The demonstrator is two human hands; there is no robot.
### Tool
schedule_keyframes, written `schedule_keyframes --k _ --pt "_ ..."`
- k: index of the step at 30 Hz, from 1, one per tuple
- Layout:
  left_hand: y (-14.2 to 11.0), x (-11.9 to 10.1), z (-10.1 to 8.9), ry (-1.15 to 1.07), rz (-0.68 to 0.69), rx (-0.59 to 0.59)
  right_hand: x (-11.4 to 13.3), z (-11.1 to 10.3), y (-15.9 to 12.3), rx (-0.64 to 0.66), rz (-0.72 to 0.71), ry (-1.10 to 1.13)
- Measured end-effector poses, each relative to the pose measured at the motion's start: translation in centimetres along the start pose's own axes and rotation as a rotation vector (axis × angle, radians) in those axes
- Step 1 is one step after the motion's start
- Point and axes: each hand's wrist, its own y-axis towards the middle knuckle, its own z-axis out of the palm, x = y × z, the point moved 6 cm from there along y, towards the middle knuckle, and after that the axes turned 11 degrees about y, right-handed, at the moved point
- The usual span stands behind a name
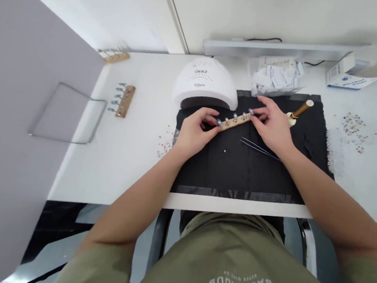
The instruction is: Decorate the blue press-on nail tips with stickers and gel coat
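Observation:
A wooden nail display stand [239, 121] carries several press-on nails [235, 117] on small metal posts. It lies tilted over a black mat [219, 170], its right end farther from me than its left. My left hand [196, 131] pinches the left end with thumb and fingertips, close by the nail there. At the opposite end, my right hand [273, 126] has its thumb and fingers closed around the last nail and the strip. Slim tweezers [260, 149] rest below my right hand, which hides part of a gold-capped bottle [300, 111].
A white nail lamp [207, 79] stands behind the stand. Other nail stands [125, 101] sit at the left. Loose rhinestones [354, 129] are scattered at the right. Behind are a plastic bag of packets [276, 76] and an open white box [354, 76]. A wire frame [66, 139] overhangs the left edge.

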Motion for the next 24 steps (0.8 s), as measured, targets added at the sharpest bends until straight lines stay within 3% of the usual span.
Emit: schedule_keyframes --k 2,4,6,8,10,12,14,16,19,24 --pt "-0.6 -0.4 -1.2 -0.022 -0.001 0.070 0.1 0.0 -0.1 0.005 -0.002 0.000" --pt "-1.8 -1.2 -2.8 -0.042 -0.007 0.215 0.2 0.0 -0.2 0.009 -0.002 -0.002" --pt "-3.1 -2.1 -5.6 0.052 -0.009 0.283 0.1 0.0 -0.3 0.012 0.002 -0.001" --pt "-3.7 -2.9 -9.0 0.184 -0.026 0.268 0.1 0.0 -0.4 0.016 0.009 -0.001" --pt "-2.9 -3.0 -12.7 0.346 -0.072 0.176 0.0 0.0 -0.4 0.020 0.017 0.000" --pt "-0.8 -2.3 -16.8 0.521 -0.150 -0.035 -0.1 -0.1 -0.5 0.024 0.024 0.001" --pt "1.7 -0.6 -20.4 0.647 -0.267 -0.248 -0.1 -0.1 -0.5 0.025 0.030 0.005" --pt "4.3 2.4 -22.7 0.703 -0.424 -0.312 -0.2 -0.1 -0.5 0.025 0.036 0.011" --pt "8.0 6.8 -23.8 0.773 -0.475 -0.263 -0.2 -0.1 -0.6 0.023 0.047 0.021" --pt "12.3 13.6 -21.7 0.831 -0.453 -0.074 -0.2 -0.1 -0.8 0.013 0.065 0.026"
